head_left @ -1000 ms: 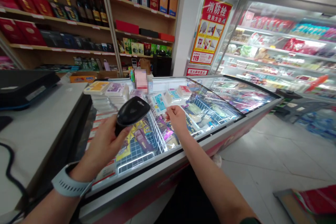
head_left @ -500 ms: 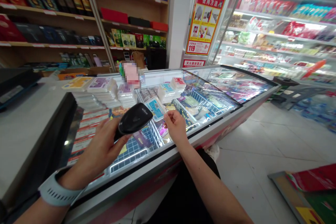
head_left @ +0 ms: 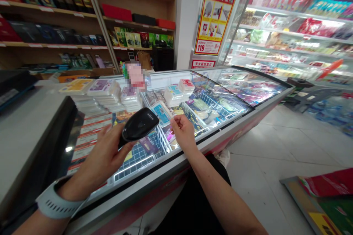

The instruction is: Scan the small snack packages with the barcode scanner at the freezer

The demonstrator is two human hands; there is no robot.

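Left of centre, the left hand wraps a glossy, rounded black scanner; at centre, the right hand pinches a flat plastic pack by its edge

— What's that on the left wrist?
— A broad, pale grey-blue watch strap, smooth, with a row of narrow slots along it. Something dark edges its upper side; the watch face is hidden.
— And the right arm?
— Bare from the right hand along the forearm.
— Clothing?
— Plain black cloth over the legs, trousers or skirt, too dark to tell.
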